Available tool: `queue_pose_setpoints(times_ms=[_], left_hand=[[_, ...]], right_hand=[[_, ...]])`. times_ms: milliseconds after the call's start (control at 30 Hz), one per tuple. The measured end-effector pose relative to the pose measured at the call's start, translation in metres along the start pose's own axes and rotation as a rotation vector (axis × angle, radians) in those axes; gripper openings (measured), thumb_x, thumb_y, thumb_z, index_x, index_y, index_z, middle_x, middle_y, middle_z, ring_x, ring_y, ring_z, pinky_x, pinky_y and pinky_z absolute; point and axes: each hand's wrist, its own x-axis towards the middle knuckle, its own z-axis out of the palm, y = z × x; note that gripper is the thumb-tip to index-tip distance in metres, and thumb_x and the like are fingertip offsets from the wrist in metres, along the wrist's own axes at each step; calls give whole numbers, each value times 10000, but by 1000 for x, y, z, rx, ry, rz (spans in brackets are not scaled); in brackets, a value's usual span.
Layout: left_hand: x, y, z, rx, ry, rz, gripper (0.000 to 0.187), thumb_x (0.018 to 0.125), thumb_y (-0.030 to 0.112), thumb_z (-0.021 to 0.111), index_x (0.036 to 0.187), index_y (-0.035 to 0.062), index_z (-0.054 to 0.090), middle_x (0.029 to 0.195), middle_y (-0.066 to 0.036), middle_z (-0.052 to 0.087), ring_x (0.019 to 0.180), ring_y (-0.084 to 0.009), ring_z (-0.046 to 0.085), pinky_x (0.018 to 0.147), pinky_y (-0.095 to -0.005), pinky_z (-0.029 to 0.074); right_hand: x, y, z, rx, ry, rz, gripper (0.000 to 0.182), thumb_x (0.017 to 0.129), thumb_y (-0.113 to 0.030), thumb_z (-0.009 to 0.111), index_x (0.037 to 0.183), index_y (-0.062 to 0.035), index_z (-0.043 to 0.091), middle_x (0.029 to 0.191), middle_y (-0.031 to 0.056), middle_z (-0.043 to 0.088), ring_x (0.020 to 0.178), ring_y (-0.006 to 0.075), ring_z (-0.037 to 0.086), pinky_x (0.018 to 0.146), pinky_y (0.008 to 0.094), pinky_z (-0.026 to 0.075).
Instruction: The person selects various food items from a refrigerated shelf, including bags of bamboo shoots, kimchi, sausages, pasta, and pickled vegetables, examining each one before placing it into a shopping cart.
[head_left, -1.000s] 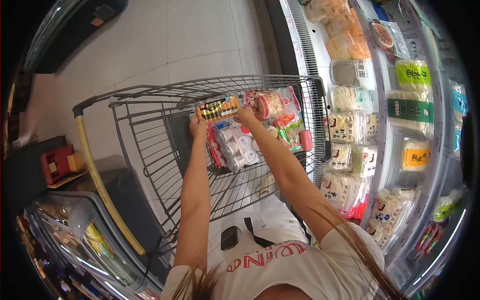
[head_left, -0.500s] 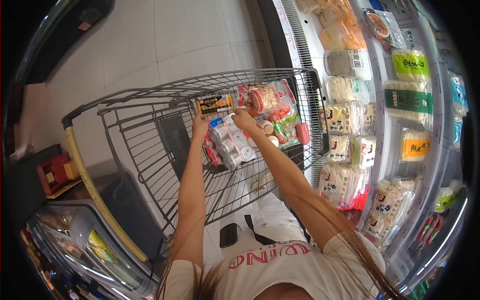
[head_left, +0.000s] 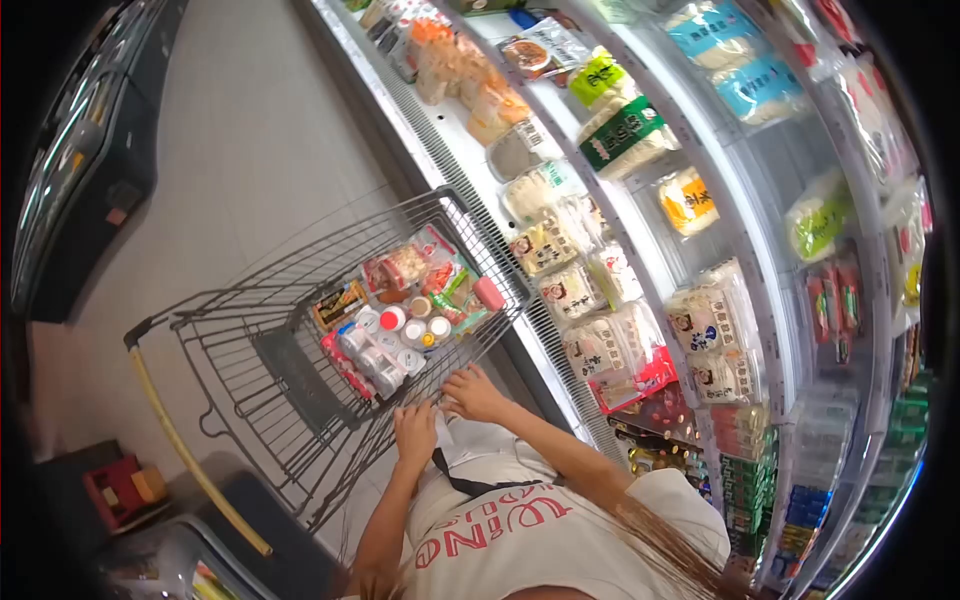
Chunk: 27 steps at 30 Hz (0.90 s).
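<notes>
My left hand [head_left: 415, 433] is at the near side rim of the shopping cart [head_left: 290, 365], its fingers stretched out and overlapping the wire. Just to its right, my right hand [head_left: 473, 394] has its fingers spread, pointing left, close to the same rim. Neither hand shows anything in it. Inside the cart lie a plastic-wrapped pack of containers [head_left: 375, 362], a dark package with gold [head_left: 340, 304], a bag of pale pieces [head_left: 407, 266], a red-capped bottle [head_left: 392, 318] among several lidded ones, a green-and-red bag [head_left: 456, 296] and a pinkish-red item [head_left: 489, 293].
A refrigerated shelf unit [head_left: 560, 390] runs along the right, holding several packs of noodles [head_left: 595, 285] and a green-labelled pack [head_left: 627, 135]. The cart's yellow handle [head_left: 190, 450] is at left. Grey floor [head_left: 260, 130] stretches beyond, with a dark display case [head_left: 95, 185] at far left.
Both hands have come out of the cart, back toward my body, leaving the dark package beside the other goods. The view has turned, with more of the shelves showing.
</notes>
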Motion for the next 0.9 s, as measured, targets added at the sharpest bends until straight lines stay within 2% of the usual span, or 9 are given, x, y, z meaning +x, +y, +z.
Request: queue_pose_setpoints(times_ms=[33,67,100,167,200,400,600,833,900], left_hand=[[-3,-3,8,66,43,5,236,849,161,576,1045,47,640,809,-128,599,795,-326,512,702,-430,419],[-4,-6,13,144,95,72,210,838,164,583,1007,56,643,781,-109,589,774,-310,521,687,-426,421],[-5,-4,17,263,141,100,191,831,185,593,964,58,647,767,-95,583,772,-296,532,668,-429,427],[-5,-12,29,258,166,101,162,850,190,553,893,66,648,760,-103,594,754,-322,541,627,-439,439],[-5,-16,32,265,149,105,173,854,193,538,889,61,644,755,-110,603,730,-336,545,616,-441,441],[2,-21,31,338,181,123,172,845,201,548,821,53,633,684,-122,592,632,-351,541,560,-446,433],[30,-47,9,311,224,237,181,840,217,556,752,67,607,667,-120,587,626,-353,542,540,-445,428],[91,-79,-36,274,58,70,175,818,266,581,750,107,607,676,-112,619,607,-342,597,529,-454,444],[116,-93,-46,223,54,87,180,814,277,583,749,112,610,677,-112,624,604,-340,606,529,-456,447]], right_hand=[[-3,6,10,-43,96,-72,332,858,-393,577,1054,-124,582,1052,64,566,1071,258,518,1001,519,314],[-3,11,16,-36,66,-80,286,871,-374,560,1010,-125,573,1018,63,555,1030,253,525,995,518,321],[2,17,25,-36,127,-104,248,877,-361,546,945,-123,559,951,59,544,990,245,526,989,489,337],[5,23,29,-41,163,-171,236,872,-368,536,919,-138,555,892,34,537,942,227,532,860,395,387],[6,23,29,-82,109,-171,223,858,-358,551,911,-141,561,887,25,546,933,217,533,790,388,384],[20,23,45,-128,148,-137,176,788,-296,601,863,-137,606,842,27,581,908,206,563,775,374,388],[57,19,48,-123,163,-88,173,805,-307,589,851,-142,610,825,31,587,868,203,578,759,382,389],[121,18,27,-118,191,-62,180,826,-307,570,906,-147,593,847,31,572,877,203,562,740,383,376],[148,21,23,-110,204,-56,250,873,-370,529,877,-123,567,867,50,560,885,228,548,758,395,373]])
